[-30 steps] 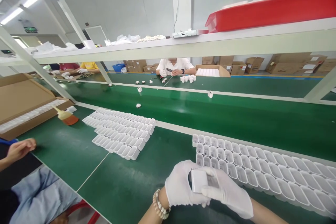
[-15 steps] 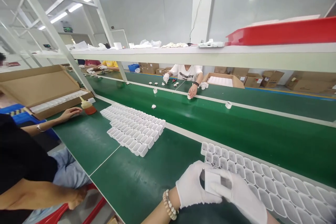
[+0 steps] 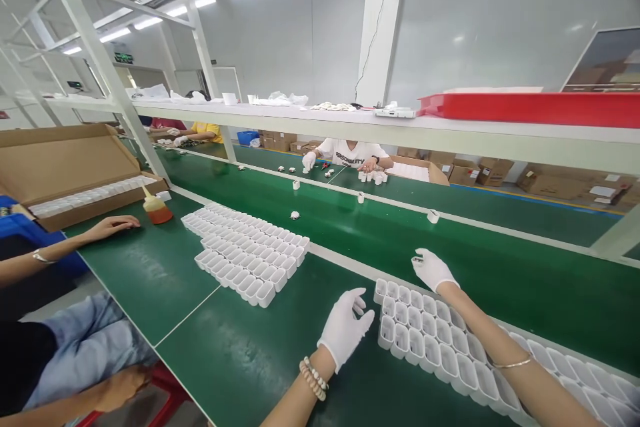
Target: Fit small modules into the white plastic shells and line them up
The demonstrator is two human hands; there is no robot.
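Left hand (image 3: 346, 330), white-gloved, hovers above the green tabletop (image 3: 240, 353), just left of the near block of white open-topped housings (image 3: 416, 345); fingers bent, thumb well apart, grip wide. Right hand (image 3: 434, 271), also gloved, reaches past that block over the green belt (image 3: 345, 230), fingers curled near a small pale piece (image 3: 417, 259) with a dark mark. White on white there: cannot tell whether it is gripped.

Around: second block of housings (image 3: 245, 250) farther left; beyond it a squeeze bottle (image 3: 158, 212) of amber liquid and an open carton (image 3: 75, 163) with white rows inside. Co-worker's bare hand (image 3: 117, 223) rests near the bottle. Loose white units (image 3: 433, 216) along the belt's far side. Red tray (image 3: 530, 109) on the overhead shelf (image 3: 280, 119).

Obstructed: right forearm (image 3: 480, 323) crosses above the near block, masking several housings; block runs off at lower right. Shelf covers the head of the person opposite (image 3: 355, 152). Neighbour at left cut by the frame edge.
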